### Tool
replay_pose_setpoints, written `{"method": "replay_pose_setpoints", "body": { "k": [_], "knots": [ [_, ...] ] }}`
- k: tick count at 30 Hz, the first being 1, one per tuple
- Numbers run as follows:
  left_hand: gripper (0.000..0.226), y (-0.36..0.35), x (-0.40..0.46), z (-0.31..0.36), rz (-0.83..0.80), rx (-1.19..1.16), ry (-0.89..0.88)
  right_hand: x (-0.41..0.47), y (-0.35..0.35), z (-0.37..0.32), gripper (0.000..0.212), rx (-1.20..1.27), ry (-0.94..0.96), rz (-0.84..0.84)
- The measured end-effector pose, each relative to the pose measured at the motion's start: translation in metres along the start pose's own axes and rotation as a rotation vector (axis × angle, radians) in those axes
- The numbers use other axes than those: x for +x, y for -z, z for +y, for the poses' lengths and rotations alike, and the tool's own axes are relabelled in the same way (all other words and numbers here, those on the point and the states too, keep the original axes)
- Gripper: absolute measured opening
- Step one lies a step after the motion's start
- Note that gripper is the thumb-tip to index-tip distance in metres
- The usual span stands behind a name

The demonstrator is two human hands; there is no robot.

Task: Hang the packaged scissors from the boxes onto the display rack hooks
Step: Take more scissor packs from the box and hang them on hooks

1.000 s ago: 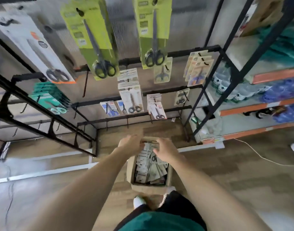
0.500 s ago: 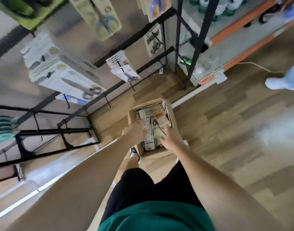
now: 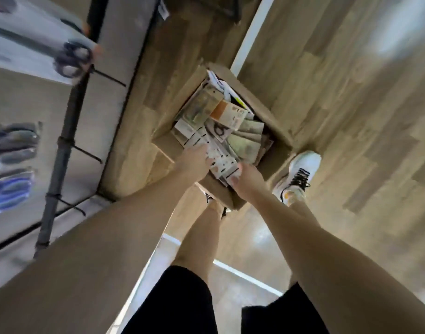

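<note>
Hands are reaching down into an open cardboard box (image 3: pixel 276 126) that is sitting on the wood-pattern floor (image 3: pixel 351 92); the left hand (image 3: pixel 194 162) is lying on the left side of a stack of packaged scissors (image 3: pixel 221 162) at the near end of the box, its fingers curling onto the packs; the right hand (image 3: pixel 247 182) is meeting the same stack from the near right, its thumb (image 3: pixel 238 168) pressing on the top card while its other fingers are hiding beneath, so the stack is being pinched between the two hands; more carded packs (image 3: pixel 218 112) are lying jumbled in the box beyond, one showing black scissor handles; a white sneaker (image 3: pixel 298 174) is standing just beside the box on the right; to the left, the black display rack (image 3: pixel 62 150) is showing bare hooks (image 3: pixel 86 153) sticking out, and blurred hanging scissor packs (image 3: pixel 38 51) are dangling from it near the upper left corner.
</note>
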State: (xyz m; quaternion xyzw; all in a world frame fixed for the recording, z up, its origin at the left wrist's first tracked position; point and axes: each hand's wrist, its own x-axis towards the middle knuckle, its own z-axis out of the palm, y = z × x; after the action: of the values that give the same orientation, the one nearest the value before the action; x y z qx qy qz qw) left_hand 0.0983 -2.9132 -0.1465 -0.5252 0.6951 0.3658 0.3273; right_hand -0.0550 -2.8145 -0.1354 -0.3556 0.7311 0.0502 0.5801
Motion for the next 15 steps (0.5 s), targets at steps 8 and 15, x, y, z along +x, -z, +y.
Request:
{"method": "replay_pose_setpoints", "body": {
  "k": [8,15],
  "knots": [
    [0.046,-0.076,0.1,-0.055,-0.064,0.156,-0.116,0.106,-0.094,0.018,0.062,0.128,-0.038,0.09],
    [0.057,-0.083,0.129,-0.072,-0.06,0.256,-0.189,0.146,-0.109,0.022,0.034,0.139,-0.184,0.01]
  ]
}}
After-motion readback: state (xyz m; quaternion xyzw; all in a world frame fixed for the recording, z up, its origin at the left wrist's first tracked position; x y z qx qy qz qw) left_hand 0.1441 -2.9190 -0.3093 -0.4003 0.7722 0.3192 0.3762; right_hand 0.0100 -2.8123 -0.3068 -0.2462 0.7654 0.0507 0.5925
